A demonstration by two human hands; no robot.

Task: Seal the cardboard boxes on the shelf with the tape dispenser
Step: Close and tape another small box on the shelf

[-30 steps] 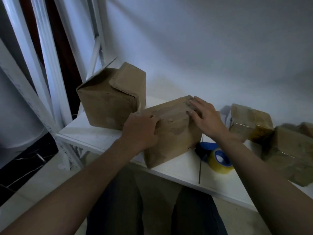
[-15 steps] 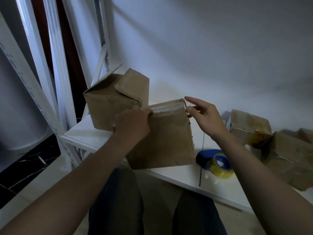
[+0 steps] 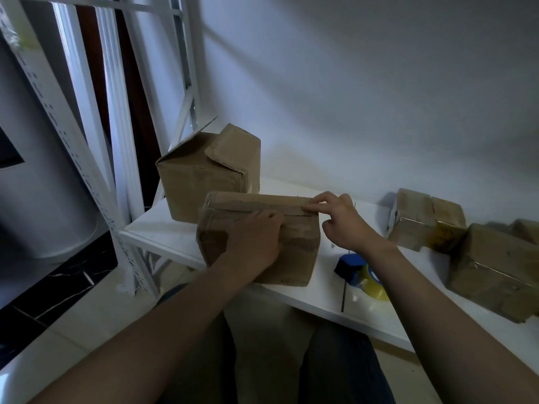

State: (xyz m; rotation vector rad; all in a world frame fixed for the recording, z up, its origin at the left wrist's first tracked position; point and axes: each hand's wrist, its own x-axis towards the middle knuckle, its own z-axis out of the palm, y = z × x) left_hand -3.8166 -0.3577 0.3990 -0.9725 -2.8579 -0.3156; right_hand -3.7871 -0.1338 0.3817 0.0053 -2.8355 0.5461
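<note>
The box (image 3: 294, 258) has come down flat on the shelf (image 3: 163, 231), flaps closed. The left hand (image 3: 253, 242) and right hand (image 3: 342, 225) press it, fingers loose, gripping nothing. The tape dispenser (image 3: 357, 271), right of the box, is probably next.

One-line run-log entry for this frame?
stage: pre-taping | left hand: presses front of nearest brown cardboard box | right hand: fingertips on its top flap | blue tape dispenser with yellowish roll: untouched on white shelf

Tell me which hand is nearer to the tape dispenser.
Right. The right hand touches the top right corner of the front box, just beyond the tape dispenser; the left hand rests on that box's front, farther left.
</note>
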